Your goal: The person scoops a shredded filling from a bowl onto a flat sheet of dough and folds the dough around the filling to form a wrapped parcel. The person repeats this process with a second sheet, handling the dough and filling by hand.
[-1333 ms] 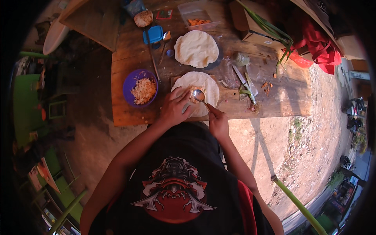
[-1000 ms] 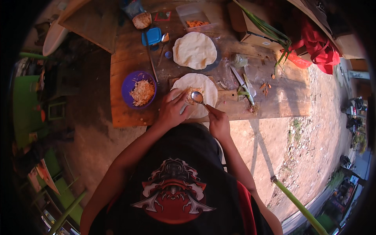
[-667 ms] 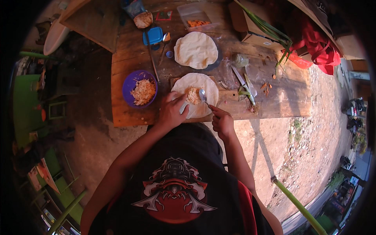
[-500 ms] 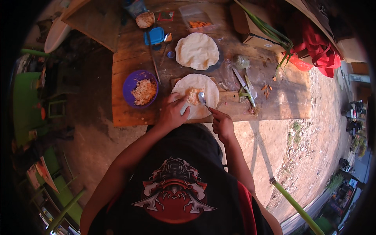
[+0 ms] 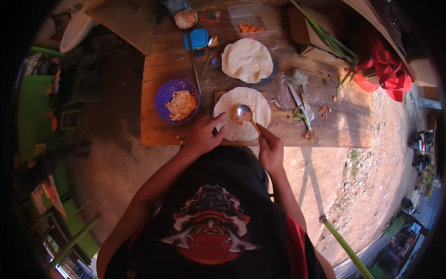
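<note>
My right hand [image 5: 271, 151] grips the handle of a metal spoon [image 5: 244, 112], whose bowl is over a mound of crumbly orange-white filling [image 5: 237, 120]. That filling lies on a round, pale wrapper sheet [image 5: 257, 103], which rests on a wooden board near the table's front edge. By the sheet's left edge is my left hand [image 5: 203, 136], fingers apart and holding nothing; whether its fingertips touch the sheet is unclear. Farther left stands a purple bowl [image 5: 161, 104] with more of the same filling [image 5: 181, 105]. Behind the sheet lies a second round of pale wrapper [image 5: 247, 60], apparently stacked.
Right of the sheet lie a knife [image 5: 295, 96], a cut leek-like stalk and plastic bags. At the back are a blue lid [image 5: 197, 38], another spoon [image 5: 212, 44], a long-handled ladle [image 5: 186, 19] and a clear container [image 5: 233, 13] with orange pieces. A cardboard box [image 5: 320, 51] stands back right.
My left hand has drawn back from beside the filling to the sheet's left edge. The spoon has shifted over the mound. The whole view has moved slightly.
</note>
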`<state>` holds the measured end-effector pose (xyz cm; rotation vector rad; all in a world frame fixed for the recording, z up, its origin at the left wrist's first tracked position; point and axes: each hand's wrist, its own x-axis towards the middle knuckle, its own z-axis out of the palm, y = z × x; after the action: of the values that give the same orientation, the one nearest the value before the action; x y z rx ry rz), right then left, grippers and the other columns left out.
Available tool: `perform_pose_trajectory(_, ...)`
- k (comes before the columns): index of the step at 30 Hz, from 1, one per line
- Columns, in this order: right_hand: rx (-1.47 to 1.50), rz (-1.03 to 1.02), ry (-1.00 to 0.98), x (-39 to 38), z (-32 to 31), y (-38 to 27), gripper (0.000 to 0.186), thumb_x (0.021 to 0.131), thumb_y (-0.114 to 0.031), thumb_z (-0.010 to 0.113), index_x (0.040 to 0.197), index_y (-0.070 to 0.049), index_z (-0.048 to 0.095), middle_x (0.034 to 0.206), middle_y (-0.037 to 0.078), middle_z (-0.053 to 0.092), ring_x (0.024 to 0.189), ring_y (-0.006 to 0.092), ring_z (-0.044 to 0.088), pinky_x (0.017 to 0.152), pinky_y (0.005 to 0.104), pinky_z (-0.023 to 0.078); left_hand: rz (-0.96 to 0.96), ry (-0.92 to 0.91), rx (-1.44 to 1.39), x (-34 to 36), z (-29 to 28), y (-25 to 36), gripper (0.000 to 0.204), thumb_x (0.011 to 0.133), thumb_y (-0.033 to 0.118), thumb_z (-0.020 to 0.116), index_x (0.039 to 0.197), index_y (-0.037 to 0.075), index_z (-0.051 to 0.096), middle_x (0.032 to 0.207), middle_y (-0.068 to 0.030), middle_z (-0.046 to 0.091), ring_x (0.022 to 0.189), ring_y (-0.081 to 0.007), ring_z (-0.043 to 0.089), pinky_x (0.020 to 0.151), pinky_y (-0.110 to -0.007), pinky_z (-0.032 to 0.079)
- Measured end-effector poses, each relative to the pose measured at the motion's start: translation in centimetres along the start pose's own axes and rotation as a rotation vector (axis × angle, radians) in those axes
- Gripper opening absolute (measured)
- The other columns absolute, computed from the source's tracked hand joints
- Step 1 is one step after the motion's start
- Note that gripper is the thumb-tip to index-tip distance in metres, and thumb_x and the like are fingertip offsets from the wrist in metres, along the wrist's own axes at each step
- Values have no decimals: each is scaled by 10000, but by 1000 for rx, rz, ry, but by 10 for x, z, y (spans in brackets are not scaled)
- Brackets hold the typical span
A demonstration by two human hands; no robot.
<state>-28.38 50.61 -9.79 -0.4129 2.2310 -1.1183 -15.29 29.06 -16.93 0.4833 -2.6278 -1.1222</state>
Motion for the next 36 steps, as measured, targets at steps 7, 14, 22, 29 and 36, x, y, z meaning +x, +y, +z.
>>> perform_pose_trajectory(7, -13, -386, -230, 43, 75, -70, 464, 1007, -216, 585, 1438, -46, 620, 944, 261, 749, 924, 469, 719, 852, 556, 562, -48, 47, 11, -28, -42, -12, 421, 877, 151, 806, 1285, 72, 744, 966, -118, 753, 708, -204, 709, 651, -347, 579)
perform_pose_trajectory(14, -150, -372, -337, 32, 89, -67, 468, 1014, -272, 630, 1442, -83, 622, 947, 208, 776, 908, 417, 748, 834, 502, 582, -303, -44, 16, -43, -38, -14, 393, 887, 179, 808, 1248, 35, 749, 933, -143, 761, 754, -244, 734, 714, -392, 585)
perform_pose_trajectory(22, -238, -33, 225, 17, 12, 64, 287, 963, -316, 724, 986, -36, 786, 906, 186, 784, 864, 405, 760, 788, 491, 587, -770, -48, -426, -25, 4, -24, 355, 967, 314, 800, 1189, 45, 728, 889, -33, 739, 686, -111, 662, 584, -301, 540)
perform_pose_trajectory(29, -349, 77, 194, 18, 2, 73, 354, 958, -390, 728, 991, -43, 787, 906, 198, 784, 882, 405, 763, 788, 496, 588, -984, -1, -489, 12, 14, -11, 379, 904, 350, 868, 1048, 33, 721, 815, -11, 699, 690, -89, 654, 554, -272, 517)
perform_pose_trajectory(36, -294, 52, 196, 14, 8, 60, 320, 981, -372, 700, 1005, -63, 779, 884, 197, 784, 859, 401, 767, 780, 493, 597, -847, 92, -413, 4, 39, -37, 314, 881, 284, 886, 988, 32, 734, 877, -31, 737, 785, -123, 678, 745, -304, 546)
